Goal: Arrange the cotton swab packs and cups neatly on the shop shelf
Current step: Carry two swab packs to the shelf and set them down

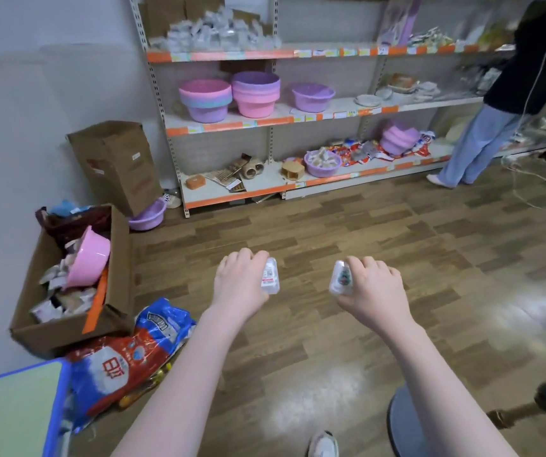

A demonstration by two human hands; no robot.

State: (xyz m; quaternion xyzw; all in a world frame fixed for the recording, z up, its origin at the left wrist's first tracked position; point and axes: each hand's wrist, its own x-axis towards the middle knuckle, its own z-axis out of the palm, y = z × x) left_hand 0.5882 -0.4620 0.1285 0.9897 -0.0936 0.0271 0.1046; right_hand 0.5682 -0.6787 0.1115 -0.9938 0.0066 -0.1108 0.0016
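Presently, both hands are loaded and well short of the shelf. The left hand (240,280) grips a small clear pack (270,279) with a printed label facing up; the right hand (375,286) grips a second clear pack (341,279) showing a dark printed figure. Fingers of each hand are curled round their pack. Both packs are held in the air above the wooden floor (314,225), near each other but apart.

Progress, as judged: early to middling. A loose heap of similar pale packs (215,33) already lies on the top shelf (232,55), piled rather than lined up, so straightening remains. An open carton (67,282) at the left still holds more packs together with a pink basin (88,257); that stock appears yet to be moved. Cups cannot be told apart with certainty at this distance.

Clearance: the floor between the hands and the shelving is open. Obstructions sit at the margins: the carton, a printed sack (126,364) and a tall leaning box (113,163) at the left; another person (482,140) stands against the right bay, with cables trailing on the floor there. The orange shelf lips project forward and should be cleared on approach.
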